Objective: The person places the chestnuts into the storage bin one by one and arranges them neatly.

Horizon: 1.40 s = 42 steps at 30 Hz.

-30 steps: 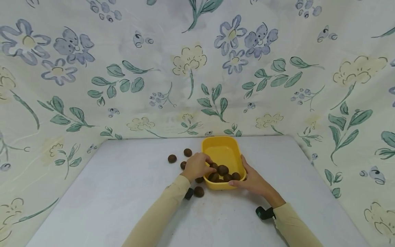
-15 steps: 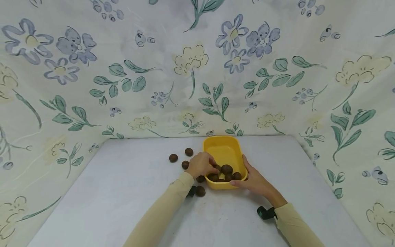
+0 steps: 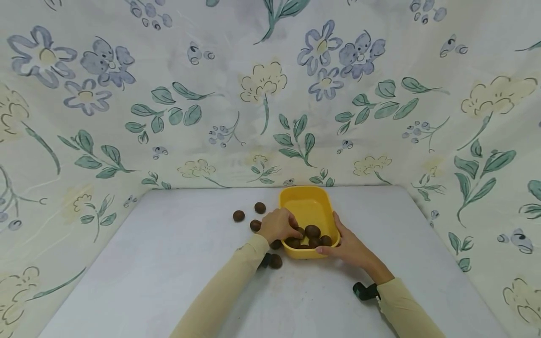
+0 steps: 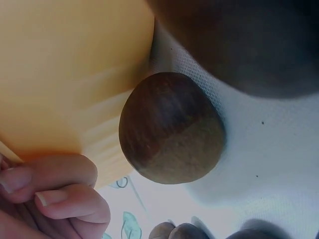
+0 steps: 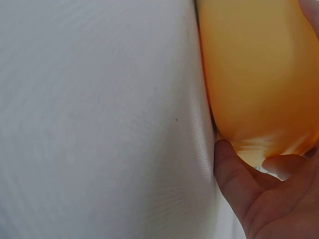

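one nut (image 3: 301,231) pinched by the left hand (image 3: 277,226) could slip if the box's (image 3: 302,254) left edge knocks it; the right hand (image 3: 351,246) grips the near-right corner.

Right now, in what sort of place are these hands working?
Probably a makeshift tabletop workspace: a pale table, floral fabric behind it and at both sides, and a yellow container with chestnut-like nuts. The wider room is not visible.

The container (image 3: 306,211) is plain yellow, the chestnuts (image 3: 313,231) toward its six o'clock dark brown. At twelve, white cloth (image 3: 232,70) bears blue and pale-yellow flowers with green leaves. Sleeves (image 3: 224,287) at seven and five are beige.
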Each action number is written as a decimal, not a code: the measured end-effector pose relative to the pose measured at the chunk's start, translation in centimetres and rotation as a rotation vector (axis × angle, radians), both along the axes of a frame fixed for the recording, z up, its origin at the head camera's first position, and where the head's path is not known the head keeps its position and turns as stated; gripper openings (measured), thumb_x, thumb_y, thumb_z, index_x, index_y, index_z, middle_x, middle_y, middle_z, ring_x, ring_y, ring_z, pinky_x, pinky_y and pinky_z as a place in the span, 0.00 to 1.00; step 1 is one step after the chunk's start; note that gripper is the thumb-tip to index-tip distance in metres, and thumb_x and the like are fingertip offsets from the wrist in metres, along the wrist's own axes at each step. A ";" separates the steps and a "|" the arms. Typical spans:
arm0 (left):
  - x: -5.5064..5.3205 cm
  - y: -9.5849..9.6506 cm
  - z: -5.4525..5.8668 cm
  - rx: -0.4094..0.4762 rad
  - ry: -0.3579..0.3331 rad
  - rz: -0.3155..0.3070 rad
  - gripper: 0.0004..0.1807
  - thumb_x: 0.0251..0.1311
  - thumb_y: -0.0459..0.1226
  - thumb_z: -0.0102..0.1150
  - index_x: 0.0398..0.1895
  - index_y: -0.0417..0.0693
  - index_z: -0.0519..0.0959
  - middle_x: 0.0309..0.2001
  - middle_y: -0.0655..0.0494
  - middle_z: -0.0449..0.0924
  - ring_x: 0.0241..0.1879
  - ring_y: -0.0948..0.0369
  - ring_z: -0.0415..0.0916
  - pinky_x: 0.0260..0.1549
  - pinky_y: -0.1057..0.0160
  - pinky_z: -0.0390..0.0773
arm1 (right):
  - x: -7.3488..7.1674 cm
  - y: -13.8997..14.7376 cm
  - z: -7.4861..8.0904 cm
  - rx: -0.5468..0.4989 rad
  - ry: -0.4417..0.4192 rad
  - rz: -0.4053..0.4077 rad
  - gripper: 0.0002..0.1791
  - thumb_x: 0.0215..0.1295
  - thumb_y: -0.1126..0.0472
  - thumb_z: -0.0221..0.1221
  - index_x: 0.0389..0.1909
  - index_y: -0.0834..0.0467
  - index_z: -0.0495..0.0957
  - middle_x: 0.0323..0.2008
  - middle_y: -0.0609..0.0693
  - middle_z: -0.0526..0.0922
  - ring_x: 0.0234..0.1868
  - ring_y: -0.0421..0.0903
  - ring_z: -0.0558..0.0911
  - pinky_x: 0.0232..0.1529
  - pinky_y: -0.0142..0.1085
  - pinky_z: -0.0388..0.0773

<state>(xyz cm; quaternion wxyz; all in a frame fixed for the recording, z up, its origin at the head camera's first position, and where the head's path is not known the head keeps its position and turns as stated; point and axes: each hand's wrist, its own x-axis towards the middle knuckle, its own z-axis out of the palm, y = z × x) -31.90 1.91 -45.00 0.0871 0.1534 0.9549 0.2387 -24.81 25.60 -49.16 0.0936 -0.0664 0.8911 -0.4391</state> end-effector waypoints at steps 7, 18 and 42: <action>0.1 -0.1 0.0 0.021 0.006 -0.007 0.21 0.50 0.55 0.79 0.42 0.52 0.90 0.42 0.58 0.90 0.40 0.59 0.81 0.46 0.55 0.82 | 0.0 0.2 0.1 -0.020 0.000 0.000 0.73 0.55 0.33 0.72 0.84 0.53 0.30 0.85 0.57 0.42 0.83 0.63 0.52 0.77 0.62 0.56; 1.1 -2.5 1.1 0.168 0.021 0.018 0.25 0.57 0.57 0.73 0.50 0.52 0.88 0.51 0.56 0.88 0.56 0.53 0.81 0.59 0.49 0.81 | 0.0 -0.1 -0.2 -0.025 0.005 0.000 0.73 0.54 0.33 0.72 0.84 0.52 0.32 0.85 0.57 0.44 0.83 0.63 0.54 0.77 0.62 0.58; 4.9 -11.0 2.0 0.417 0.158 0.156 0.16 0.58 0.48 0.75 0.46 0.50 0.90 0.46 0.54 0.90 0.33 0.59 0.73 0.32 0.67 0.72 | 0.0 -0.1 0.0 -0.045 -0.003 0.003 0.73 0.54 0.34 0.73 0.84 0.53 0.30 0.85 0.56 0.41 0.84 0.61 0.50 0.78 0.61 0.55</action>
